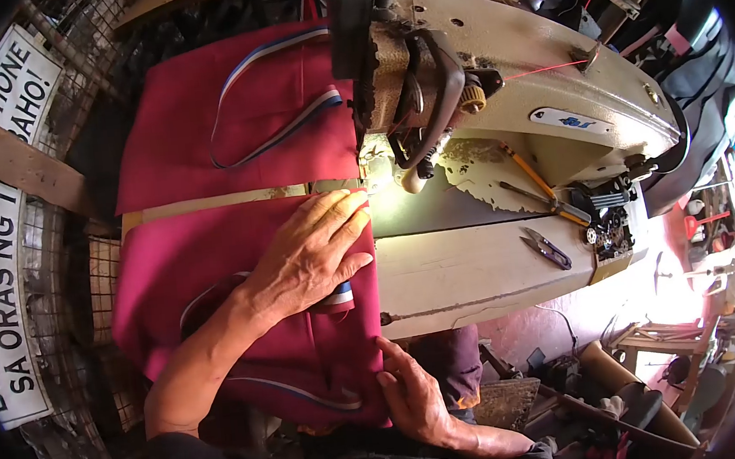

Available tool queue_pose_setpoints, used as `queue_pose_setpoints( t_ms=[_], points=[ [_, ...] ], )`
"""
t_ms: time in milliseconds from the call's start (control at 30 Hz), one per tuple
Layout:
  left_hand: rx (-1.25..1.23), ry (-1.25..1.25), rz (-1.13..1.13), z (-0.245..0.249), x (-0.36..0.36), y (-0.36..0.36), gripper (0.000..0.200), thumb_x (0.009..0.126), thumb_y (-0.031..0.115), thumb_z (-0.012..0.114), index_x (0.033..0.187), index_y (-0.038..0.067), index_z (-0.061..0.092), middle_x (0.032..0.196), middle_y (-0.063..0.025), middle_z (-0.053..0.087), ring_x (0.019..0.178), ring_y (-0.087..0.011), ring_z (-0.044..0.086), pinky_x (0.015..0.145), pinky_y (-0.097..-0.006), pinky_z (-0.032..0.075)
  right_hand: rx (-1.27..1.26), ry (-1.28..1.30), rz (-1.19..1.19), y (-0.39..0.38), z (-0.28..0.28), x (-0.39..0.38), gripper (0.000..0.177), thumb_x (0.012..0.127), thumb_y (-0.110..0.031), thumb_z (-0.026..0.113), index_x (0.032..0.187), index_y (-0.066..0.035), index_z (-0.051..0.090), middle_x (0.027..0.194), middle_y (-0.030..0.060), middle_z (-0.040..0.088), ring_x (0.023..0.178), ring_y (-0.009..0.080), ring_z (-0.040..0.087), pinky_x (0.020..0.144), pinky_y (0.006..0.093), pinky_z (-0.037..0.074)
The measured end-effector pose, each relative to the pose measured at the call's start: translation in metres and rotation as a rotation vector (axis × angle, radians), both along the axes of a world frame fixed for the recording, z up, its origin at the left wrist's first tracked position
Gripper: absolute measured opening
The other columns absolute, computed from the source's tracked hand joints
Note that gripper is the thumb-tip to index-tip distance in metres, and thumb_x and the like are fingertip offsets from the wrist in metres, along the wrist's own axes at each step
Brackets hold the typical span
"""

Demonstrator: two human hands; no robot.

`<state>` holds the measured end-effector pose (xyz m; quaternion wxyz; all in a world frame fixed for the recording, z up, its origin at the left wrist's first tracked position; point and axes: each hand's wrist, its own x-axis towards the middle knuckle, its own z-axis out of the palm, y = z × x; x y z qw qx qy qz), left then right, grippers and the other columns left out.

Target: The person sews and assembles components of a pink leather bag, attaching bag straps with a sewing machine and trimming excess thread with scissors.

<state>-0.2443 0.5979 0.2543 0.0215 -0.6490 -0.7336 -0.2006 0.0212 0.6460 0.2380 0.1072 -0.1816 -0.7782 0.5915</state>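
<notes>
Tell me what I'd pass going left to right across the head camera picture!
white sign → maroon cloth → left hand, flat on the cloth → right hand, at the cloth's near edge → snips, lying on the sewing machine bed

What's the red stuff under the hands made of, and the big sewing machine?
The red cloth looks like woven fabric, matte and smooth; it folds softly under the left hand. The sewing machine looks like painted metal: its cream coat is chipped and worn. The striped ribbon seems a glossier tape, perhaps.
</notes>
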Motion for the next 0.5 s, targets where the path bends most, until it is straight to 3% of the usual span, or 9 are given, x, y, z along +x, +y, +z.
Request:
queue_pose_setpoints(
  t_ms=[67,500],
  points=[
    [0.023,-0.013,-0.002,0.000,-0.003,0.001,0.052,0.096,0.030,0.069,0.137,0.000,0.058,0.142,-0.0174,0.055,0.134,-0.0359,0.052,0.116,-0.0467,0.042,-0.062,-0.052,0.006,0.000,0.002,0.002,0.055,0.100,0.003,0.058,0.153,0.001,0.044,0.096,0.0169,0.061,0.084,0.0286,0.063,0.078,0.0378,0.054],
    [0.021,-0.033,-0.021,-0.002,-0.018,0.010,0.054,0.100,0.039,0.064,0.138,0.001,0.058,0.136,-0.0183,0.056,0.129,-0.0375,0.054,0.111,-0.0489,0.046,-0.054,-0.061,0.026,0.014,0.008,-0.007,0.059,0.098,0.004,0.061,0.154,0.000,0.043,0.091,0.0132,0.059,0.078,0.0266,0.060,0.074,0.0354,0.052]
  ],
)
